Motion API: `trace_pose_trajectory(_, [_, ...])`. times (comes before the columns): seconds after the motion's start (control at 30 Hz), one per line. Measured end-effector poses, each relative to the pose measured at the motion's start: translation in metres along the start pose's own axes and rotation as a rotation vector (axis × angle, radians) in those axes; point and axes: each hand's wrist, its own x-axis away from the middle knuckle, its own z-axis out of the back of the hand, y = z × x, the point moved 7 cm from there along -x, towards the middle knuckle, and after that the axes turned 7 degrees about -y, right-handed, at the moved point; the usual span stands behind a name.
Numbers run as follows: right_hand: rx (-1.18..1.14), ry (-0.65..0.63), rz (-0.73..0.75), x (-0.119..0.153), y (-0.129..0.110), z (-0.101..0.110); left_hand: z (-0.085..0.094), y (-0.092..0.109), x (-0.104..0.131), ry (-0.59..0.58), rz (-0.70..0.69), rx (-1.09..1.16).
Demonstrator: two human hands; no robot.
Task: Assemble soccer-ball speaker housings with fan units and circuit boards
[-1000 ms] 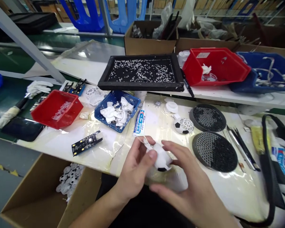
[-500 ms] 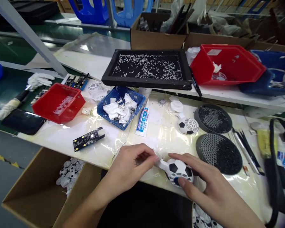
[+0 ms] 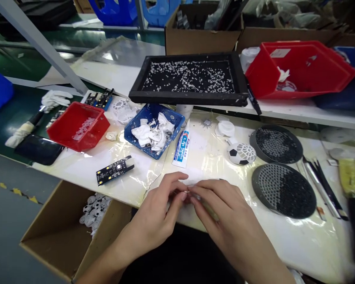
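Note:
My left hand [image 3: 161, 209] is closed, its thumb and forefinger pinching a thin pale wire [image 3: 187, 191]. Fingertip to fingertip with it, my right hand [image 3: 225, 209] is closed around a slim grey-yellowish piece [image 3: 210, 211], mostly covered by the fingers; its kind cannot be made out. Behind the hands lies a glue tube [image 3: 182, 150]. A white-and-black football-patterned shell [image 3: 241, 154] with a short stem rests to the right of it. A black circuit board [image 3: 115, 170] lies to the left of my left hand.
A blue bin [image 3: 130, 136] holds white scraps; a red bin [image 3: 97, 130] stands left of it. A black tray [image 3: 189, 98] of white bits sits on the shelf. Two round grey dishes [image 3: 263, 177] [image 3: 254, 140] and tweezers [image 3: 328, 185] lie right. A carton [image 3: 53, 232] with football shells stands below.
My right hand has moved left to meet my left fingertips. The football-patterned shell it held is now out of sight. The view has shifted slightly.

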Motion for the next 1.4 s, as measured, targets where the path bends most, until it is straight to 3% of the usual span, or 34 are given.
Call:
trace_pose_trajectory(0.2, [0.003,-0.006,0.005,-0.007,0.006,-0.005,0.006,-0.005,0.006,0.021,0.012,-0.055])
trace_pose_trajectory(0.47, [0.049,0.027,0.006,-0.011,-0.006,-0.007,0.009,-0.002,0.013,0.017,0.039,-0.170])
trace_pose_trajectory(0.6, [0.105,0.055,0.036,-0.012,-0.013,-0.009,0.005,0.005,0.014,0.004,-0.033,-0.355])
trace_pose_trajectory(0.67, [0.129,0.063,0.035,-0.012,-0.014,-0.011,0.010,0.009,0.018,0.091,-0.110,-0.451])
trace_pose_trajectory(0.77, [0.152,0.069,0.019,-0.014,-0.014,-0.012,0.042,0.017,0.036,0.425,-0.217,-0.606])
trace_pose_trajectory(0.83, [0.154,0.080,0.011,-0.014,-0.014,-0.012,0.072,0.019,0.050,0.644,-0.191,-0.781])
trace_pose_trajectory(0.87, [0.144,0.085,0.010,-0.014,-0.014,-0.011,0.086,0.017,0.054,0.698,-0.131,-0.895])
trace_pose_trajectory(0.97, [0.081,0.101,0.001,-0.014,-0.012,-0.009,0.123,0.001,0.052,0.592,0.091,-1.126])
trace_pose_trajectory(1.07, [0.040,0.116,-0.002,-0.015,-0.011,-0.007,0.136,-0.013,0.046,0.383,0.158,-1.179])
trace_pose_trajectory(1.13, [0.028,0.119,-0.001,-0.015,-0.011,-0.006,0.133,-0.011,0.044,0.321,0.111,-1.163])
trace_pose_trajectory(1.23, [0.000,0.140,-0.015,-0.016,-0.010,-0.005,0.118,-0.002,0.045,0.343,0.031,-0.949])
trace_pose_trajectory(1.3, [-0.025,0.149,-0.024,-0.017,-0.010,-0.004,0.098,-0.002,0.044,0.303,0.000,-0.645])
trace_pose_trajectory(1.4, [-0.056,0.174,-0.042,-0.016,-0.008,0.000,0.057,-0.008,0.036,0.134,-0.005,-0.113])
